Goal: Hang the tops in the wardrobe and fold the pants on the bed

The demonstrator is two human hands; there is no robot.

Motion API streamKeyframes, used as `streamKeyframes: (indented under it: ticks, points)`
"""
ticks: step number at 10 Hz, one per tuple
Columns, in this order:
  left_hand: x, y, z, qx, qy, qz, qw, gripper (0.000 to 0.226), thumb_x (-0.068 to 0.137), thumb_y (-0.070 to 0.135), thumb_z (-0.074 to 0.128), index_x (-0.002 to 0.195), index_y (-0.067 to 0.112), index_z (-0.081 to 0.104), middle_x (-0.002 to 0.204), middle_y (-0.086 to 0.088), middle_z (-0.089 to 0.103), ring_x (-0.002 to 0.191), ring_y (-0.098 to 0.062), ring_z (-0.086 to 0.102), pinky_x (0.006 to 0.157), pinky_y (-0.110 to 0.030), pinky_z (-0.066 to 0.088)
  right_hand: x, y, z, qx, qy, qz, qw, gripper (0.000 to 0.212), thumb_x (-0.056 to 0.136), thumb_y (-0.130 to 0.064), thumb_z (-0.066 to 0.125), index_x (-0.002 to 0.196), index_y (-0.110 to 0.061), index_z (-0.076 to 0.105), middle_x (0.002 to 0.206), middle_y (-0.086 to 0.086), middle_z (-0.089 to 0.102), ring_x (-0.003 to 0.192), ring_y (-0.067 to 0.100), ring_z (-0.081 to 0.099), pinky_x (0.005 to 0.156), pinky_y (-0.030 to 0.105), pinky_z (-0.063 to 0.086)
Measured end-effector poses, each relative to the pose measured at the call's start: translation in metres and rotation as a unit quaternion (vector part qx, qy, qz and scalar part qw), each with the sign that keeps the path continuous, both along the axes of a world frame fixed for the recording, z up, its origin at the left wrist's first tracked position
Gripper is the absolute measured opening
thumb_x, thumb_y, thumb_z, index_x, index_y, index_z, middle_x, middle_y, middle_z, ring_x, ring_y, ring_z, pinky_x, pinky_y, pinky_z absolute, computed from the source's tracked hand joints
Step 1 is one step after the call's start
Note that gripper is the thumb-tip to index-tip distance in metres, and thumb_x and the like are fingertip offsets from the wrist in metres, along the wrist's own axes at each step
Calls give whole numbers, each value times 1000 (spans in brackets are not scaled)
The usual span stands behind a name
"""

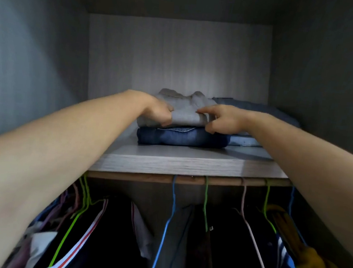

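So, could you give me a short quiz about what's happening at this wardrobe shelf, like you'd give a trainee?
1. True or false: the grey folded garment lies on top of the folded dark blue jeans.
2. Left hand and right hand: which grips the grey folded garment? A) left only B) right only C) both
3. Fill in: the blue hanger hangs from a rail just ___ the shelf.
Key: 1 true; 2 C; 3 below.

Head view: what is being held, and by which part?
The folded grey pants, atop the blue jeans: the left hand grips the front left edge, the right hand pinches the front right edge.
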State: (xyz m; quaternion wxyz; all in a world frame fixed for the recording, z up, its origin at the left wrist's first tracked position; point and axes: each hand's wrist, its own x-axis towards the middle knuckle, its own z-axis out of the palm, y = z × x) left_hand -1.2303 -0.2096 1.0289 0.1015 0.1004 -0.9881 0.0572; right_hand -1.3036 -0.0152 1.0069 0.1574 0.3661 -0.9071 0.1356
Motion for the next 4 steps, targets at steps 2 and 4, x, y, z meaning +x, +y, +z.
streamKeyframes:
  ticks: [2,4]
  points:
    - [42,20,-20,-35,112,-23,993,43,101,25,34,140,11,48,146,-15,45,128,-31,46,103,-35,37,34,44,-24,-93,109,-4,990,44,96,-33,51,139,-28,52,139,4,56,125,24,53,102,33,42]
    - [91,43,-63,-71,324,-56,942,44,99,43,26,117,22,60,128,-9,59,109,-30,54,77,-37,41,66,84,-65,-226,208,-10,951,40,90,-39,44,123,-31,64,123,1,66,113,25,59,94,44,50]
